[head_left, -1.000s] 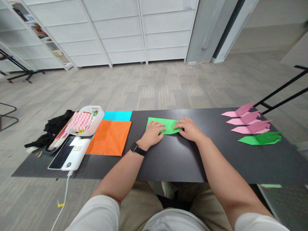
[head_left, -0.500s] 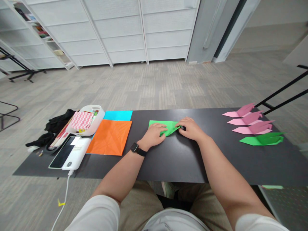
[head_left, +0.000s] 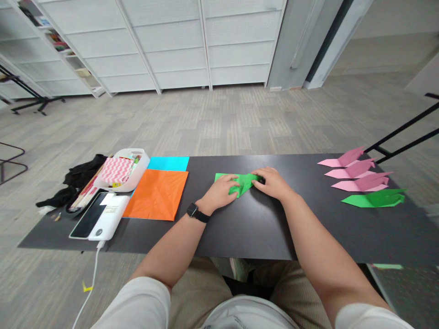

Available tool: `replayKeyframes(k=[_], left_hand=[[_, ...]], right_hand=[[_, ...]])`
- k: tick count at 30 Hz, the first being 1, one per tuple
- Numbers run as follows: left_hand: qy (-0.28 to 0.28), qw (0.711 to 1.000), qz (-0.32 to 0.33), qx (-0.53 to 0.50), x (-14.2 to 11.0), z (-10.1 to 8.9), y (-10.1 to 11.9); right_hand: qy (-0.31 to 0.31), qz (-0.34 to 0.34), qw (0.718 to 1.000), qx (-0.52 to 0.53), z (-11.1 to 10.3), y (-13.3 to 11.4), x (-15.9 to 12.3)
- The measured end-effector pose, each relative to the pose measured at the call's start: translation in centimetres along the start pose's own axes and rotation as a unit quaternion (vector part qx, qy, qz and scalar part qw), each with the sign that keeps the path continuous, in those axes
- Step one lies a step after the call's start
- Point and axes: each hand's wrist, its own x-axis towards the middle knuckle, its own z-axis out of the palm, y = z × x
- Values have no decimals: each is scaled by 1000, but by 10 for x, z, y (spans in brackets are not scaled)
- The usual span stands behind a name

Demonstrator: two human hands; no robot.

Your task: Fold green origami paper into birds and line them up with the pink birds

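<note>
Green paper (head_left: 244, 183), partly folded, is positioned on the dark table (head_left: 254, 228) between both hands. Its left part is pressed flat beneath the spread fingers of the left hand (head_left: 222, 193); its right end is pinched at the fingertips of the right hand (head_left: 269, 183), most of the sheet being left of that pinch.

Creased bright green folded paper (head_left: 243, 183), wrinkled orange square paper sheets (head_left: 156, 195), smooth matt pink folded-paper birds (head_left: 358, 183), dark grey smooth tabletop (head_left: 254, 228) with a soft sheen, soft black crumpled cloth (head_left: 84, 172), translucent white plastic box (head_left: 140, 171)
</note>
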Motion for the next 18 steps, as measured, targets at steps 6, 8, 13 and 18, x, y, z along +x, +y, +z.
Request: replayKeyframes(k=[6,8,13,18], left_hand=[[5,999,-31,19,0,-2,1],[5,999,-39,15,1,-2,2],[20,998,-58,5,3,-1,6],[18,997,-73,19,2,-1,8]], right_hand=[[25,15,1000,-9,7,-1,2],[28,22,999,-10,7,-2,3],[34,35,999,-12,8,-3,3],[43,42,998,-18,12,-4,3]])
